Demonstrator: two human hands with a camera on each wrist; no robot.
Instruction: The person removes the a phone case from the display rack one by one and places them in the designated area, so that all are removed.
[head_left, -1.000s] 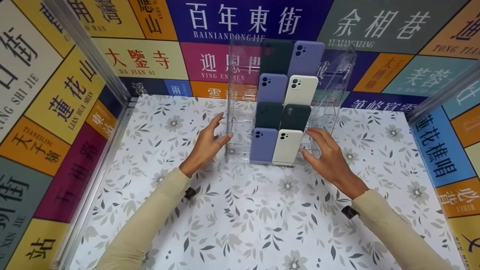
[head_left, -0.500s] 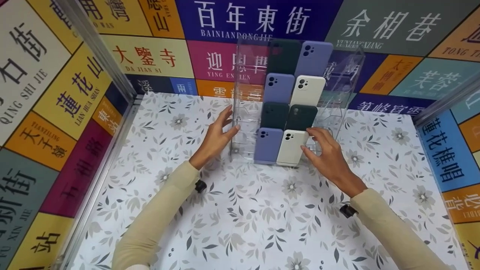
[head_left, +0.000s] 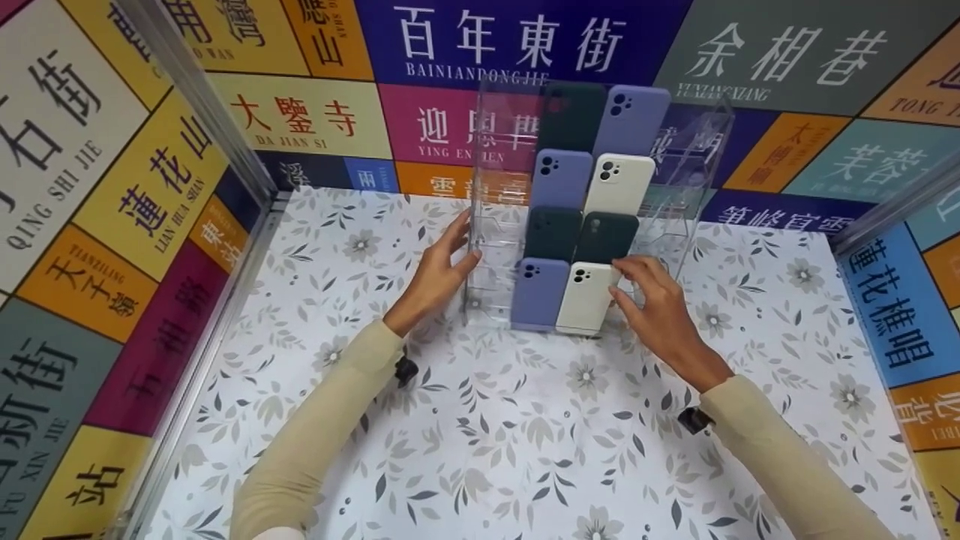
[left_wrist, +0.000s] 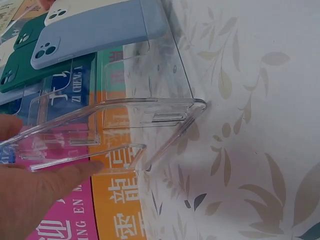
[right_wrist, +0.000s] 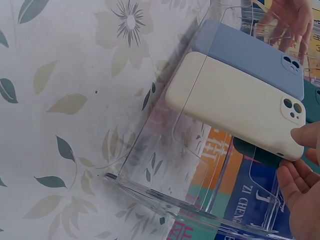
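A clear acrylic rack (head_left: 491,247) stands on the floral table and holds two columns of phone cases. My left hand (head_left: 450,259) lies with straight fingers against the rack's left side; its fingers (left_wrist: 45,185) touch a bare ledge of the rack (left_wrist: 150,107). My right hand (head_left: 621,279) is at the top right corner of the white case (head_left: 586,298) in the bottom row. The thumb (right_wrist: 306,136) lies on the corner of the white case (right_wrist: 235,107), with the fingers curled just behind it. A lilac case (head_left: 538,294) sits to its left.
Above the bottom row sit dark green cases (head_left: 577,234), then a lilac and a white case, then a dark green and a lilac one. The rack's outer columns (head_left: 675,172) hold nothing. Colourful sign panels (head_left: 112,225) wall the table on three sides.
My right hand has moved left from the rack's right side onto the white case's corner. The left hand has stayed on the rack's left side. The view shifted slightly.
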